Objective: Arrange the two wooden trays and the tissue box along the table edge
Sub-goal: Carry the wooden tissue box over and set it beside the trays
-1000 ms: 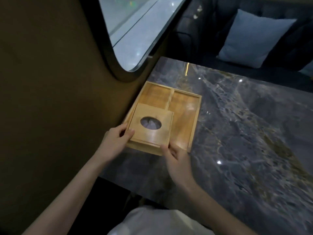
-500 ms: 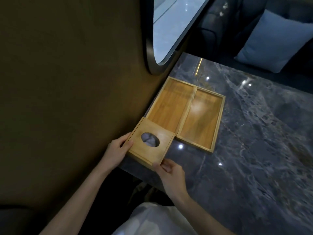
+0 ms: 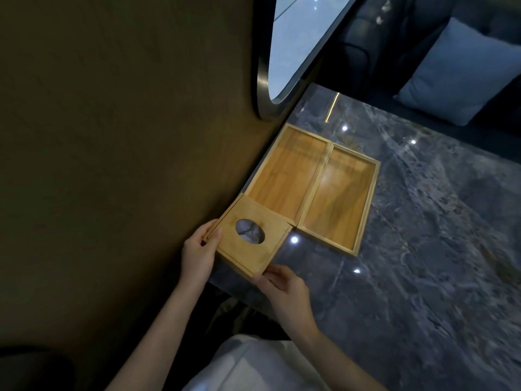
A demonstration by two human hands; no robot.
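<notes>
**Tissue box held at the near corner of the counter**

Tissue box (image 3: pixel 250 240) sits at the near left corner of the marble counter (image 3: pixel 423 277), hard by the wall, and we have both hands on it. Our left hand (image 3: pixel 198 253) clasps its left side, thumb on the top edge and fingers down the wall-side face. Our right hand (image 3: pixel 283 286) pinches its near corner, fingers curled against the side. Its far edge overlaps or touches the near end of the left tray (image 3: pixel 284 176); we cannot tell which. The right tray (image 3: pixel 338 193) lies flush beside the left one, farther from the wall, both empty.

We judge the box stiff and fairly light: thin wooden panels, a hollow body, tissue showing through the oval hole. The polished stone looks slick, so it should slide readily rather than need lifting. Holding opposite sides low down seems safest, since the top panel appears to be a separate sliding lid that could shift if pushed. The trays look rigid too; their raised rims offer the obvious grip.
</notes>
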